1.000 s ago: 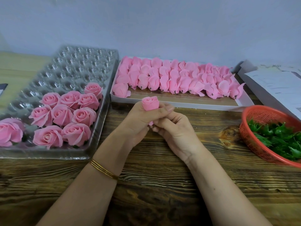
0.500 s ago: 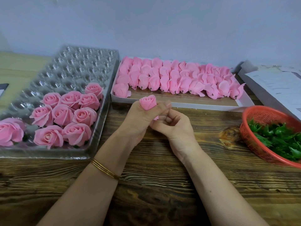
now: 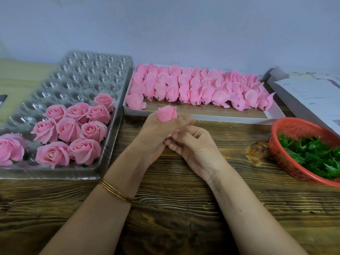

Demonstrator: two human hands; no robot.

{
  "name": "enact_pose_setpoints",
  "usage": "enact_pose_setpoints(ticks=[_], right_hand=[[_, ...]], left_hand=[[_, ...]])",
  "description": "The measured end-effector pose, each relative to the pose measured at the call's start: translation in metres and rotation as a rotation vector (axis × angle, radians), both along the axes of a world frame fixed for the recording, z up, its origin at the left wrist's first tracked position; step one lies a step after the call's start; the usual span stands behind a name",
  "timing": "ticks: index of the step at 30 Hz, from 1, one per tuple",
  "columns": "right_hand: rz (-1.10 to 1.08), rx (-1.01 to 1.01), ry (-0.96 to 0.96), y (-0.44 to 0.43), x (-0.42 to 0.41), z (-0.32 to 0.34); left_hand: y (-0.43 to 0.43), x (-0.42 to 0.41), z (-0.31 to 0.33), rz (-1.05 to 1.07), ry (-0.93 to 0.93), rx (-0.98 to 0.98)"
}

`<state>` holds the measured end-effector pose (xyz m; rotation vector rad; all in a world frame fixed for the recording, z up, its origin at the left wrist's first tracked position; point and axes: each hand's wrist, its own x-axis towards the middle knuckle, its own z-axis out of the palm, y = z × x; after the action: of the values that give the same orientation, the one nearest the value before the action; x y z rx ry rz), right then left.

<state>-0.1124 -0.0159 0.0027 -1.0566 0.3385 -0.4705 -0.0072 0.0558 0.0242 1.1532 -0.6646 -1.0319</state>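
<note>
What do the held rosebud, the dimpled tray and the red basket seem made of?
The rosebud: matte pink foam or soft paper-like sheet, perhaps; no sheen, thick curled edges. The dimpled tray: thin clear moulded plastic, glossy, glinting in every cup. The red basket: rigid plastic, seemingly, with an even moulded lattice.

The bench (image 3: 184,208) is dark, rough-grained wood with a knot showing. The blister tray (image 3: 88,74) is clear, glossy plastic that glints in its cups. The pink rose heads (image 3: 68,129) look matt and soft, like thin foam. The shallow box (image 3: 202,117) is white card, matt. The red basket (image 3: 279,144) is plastic mesh, holding shiny green leaves (image 3: 312,153). A bangle (image 3: 116,190) gleams like gold metal.
</note>
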Motion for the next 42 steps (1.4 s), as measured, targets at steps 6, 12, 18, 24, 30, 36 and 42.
enact_pose_setpoints(ticks=[6,12,18,24,30,36,42], right_hand=[[-0.117,-0.081,0.014,0.0016,0.0014,-0.004],[-0.178,-0.126,0.021,0.0036,0.0019,-0.0043],[-0.107,-0.093,0.008,0.0037,0.0014,-0.0022],[-0.065,-0.042,-0.004,0.0015,0.0004,-0.0025],[-0.146,-0.106,0.017,0.0024,0.0021,-0.0049],[-0.12,-0.125,-0.025,0.0031,0.002,-0.0026],[-0.031,-0.071,0.0,0.0016,-0.0007,0.0021]], left_hand=[[-0.0028,-0.0005,-0.0019,0.066,-0.045,0.021],[-0.0012,0.0022,-0.0018,0.018,-0.094,-0.013],[0.0009,-0.0002,0.0011,-0.016,-0.069,-0.054],[0.0006,0.0025,-0.0012,-0.006,-0.101,-0.037],[-0.0018,-0.0009,-0.0012,0.031,-0.095,-0.05],[0.0006,0.0023,-0.0025,-0.052,-0.093,-0.083],[0.0022,0.0062,-0.0016,-0.155,-0.105,-0.107]])
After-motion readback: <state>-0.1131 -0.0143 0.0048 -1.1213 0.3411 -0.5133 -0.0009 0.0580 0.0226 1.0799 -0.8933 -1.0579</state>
